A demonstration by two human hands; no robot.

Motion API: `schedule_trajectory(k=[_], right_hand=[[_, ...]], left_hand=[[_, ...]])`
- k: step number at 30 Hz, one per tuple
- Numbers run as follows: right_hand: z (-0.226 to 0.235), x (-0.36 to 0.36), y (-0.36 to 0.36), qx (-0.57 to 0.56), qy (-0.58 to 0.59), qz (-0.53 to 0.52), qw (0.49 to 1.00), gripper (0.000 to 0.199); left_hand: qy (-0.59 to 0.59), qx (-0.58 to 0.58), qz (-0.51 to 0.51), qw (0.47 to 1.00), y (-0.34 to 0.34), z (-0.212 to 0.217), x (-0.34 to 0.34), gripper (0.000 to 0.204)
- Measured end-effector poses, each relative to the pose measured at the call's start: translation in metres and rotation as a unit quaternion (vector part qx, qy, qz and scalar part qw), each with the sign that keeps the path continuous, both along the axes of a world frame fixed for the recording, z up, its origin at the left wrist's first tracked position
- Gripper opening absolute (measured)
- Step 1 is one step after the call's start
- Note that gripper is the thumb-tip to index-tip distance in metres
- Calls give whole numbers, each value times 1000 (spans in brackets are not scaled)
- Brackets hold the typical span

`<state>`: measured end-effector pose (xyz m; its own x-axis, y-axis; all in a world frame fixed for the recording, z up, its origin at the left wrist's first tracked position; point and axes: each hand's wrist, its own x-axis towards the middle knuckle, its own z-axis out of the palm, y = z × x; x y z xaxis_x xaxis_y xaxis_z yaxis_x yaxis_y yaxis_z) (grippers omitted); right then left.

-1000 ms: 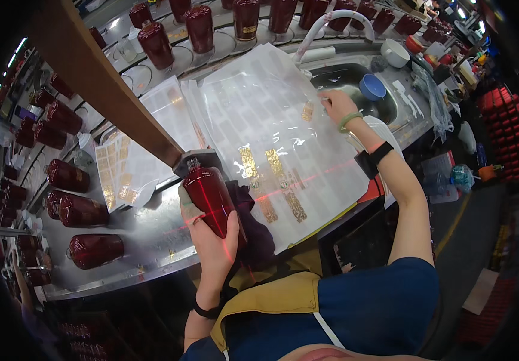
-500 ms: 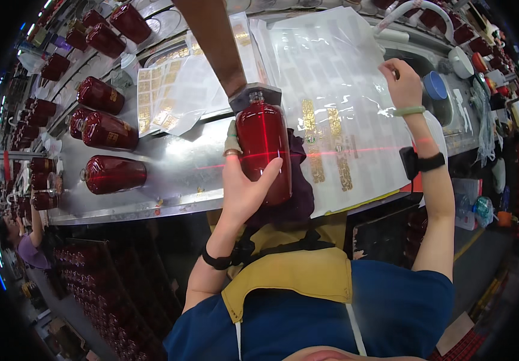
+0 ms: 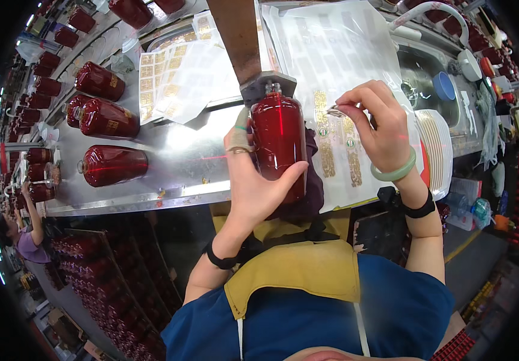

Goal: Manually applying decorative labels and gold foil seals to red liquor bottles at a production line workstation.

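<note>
My left hand [image 3: 253,186] is closed round a glossy dark red glass bottle [image 3: 279,135], its thumb across the lower front. The bottle's clear neck points away from me, by a dark metal block [image 3: 268,85] at the end of a brown bar. A dark purple cloth [image 3: 312,180] lies under and beside the bottle. A thin red line of light runs down the glass. To its right, my right hand [image 3: 380,123] pinches a small thin piece [image 3: 335,111], too small to name surely, above a wet-looking white sheet [image 3: 356,54] bearing strips of gold decals [image 3: 325,141].
More red bottles [image 3: 115,165] lie on the metal table [image 3: 181,162] at left. Further decal sheets [image 3: 178,84] are at the back. At right are a sink [image 3: 422,78] with a blue cup [image 3: 444,86] and ribbed white trays [image 3: 435,147]. Another person [image 3: 28,240] works at far left.
My right hand has come from the sink side toward the bottle, bringing the small piece over the decal strips. My left hand stays on the bottle. The whole view has shifted slightly.
</note>
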<state>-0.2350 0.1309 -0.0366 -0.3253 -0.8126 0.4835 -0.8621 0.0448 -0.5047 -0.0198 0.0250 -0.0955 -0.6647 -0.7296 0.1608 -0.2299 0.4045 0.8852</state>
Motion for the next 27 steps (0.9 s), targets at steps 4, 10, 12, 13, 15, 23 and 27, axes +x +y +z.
schedule_trajectory(k=[4, 10, 12, 13, 15, 23, 27], right_hand=[[4, 7, -5, 5, -27, 24, 999, 9], [12, 13, -10, 8, -44, 45, 998, 10], [15, 17, -12, 21, -75, 61, 995, 10], [18, 20, -12, 22, -75, 62, 995, 10], [26, 28, -12, 42, -99, 109, 988, 11], [-6, 39, -43, 67, -128, 153, 978, 12], [-11, 41, -48, 100, -116, 101, 983, 15]], left_hand=[[79, 228, -28, 970, -7, -1, -1, 101], [119, 287, -21, 950, -11, -4, -5, 86], [183, 385, -73, 902, -16, -4, -4, 66], [210, 419, -87, 879, -19, -9, -4, 63], [194, 385, -143, 891, -22, -4, 0, 73], [183, 379, -65, 905, -19, -7, -3, 80], [175, 398, -38, 900, -14, -9, -3, 88]])
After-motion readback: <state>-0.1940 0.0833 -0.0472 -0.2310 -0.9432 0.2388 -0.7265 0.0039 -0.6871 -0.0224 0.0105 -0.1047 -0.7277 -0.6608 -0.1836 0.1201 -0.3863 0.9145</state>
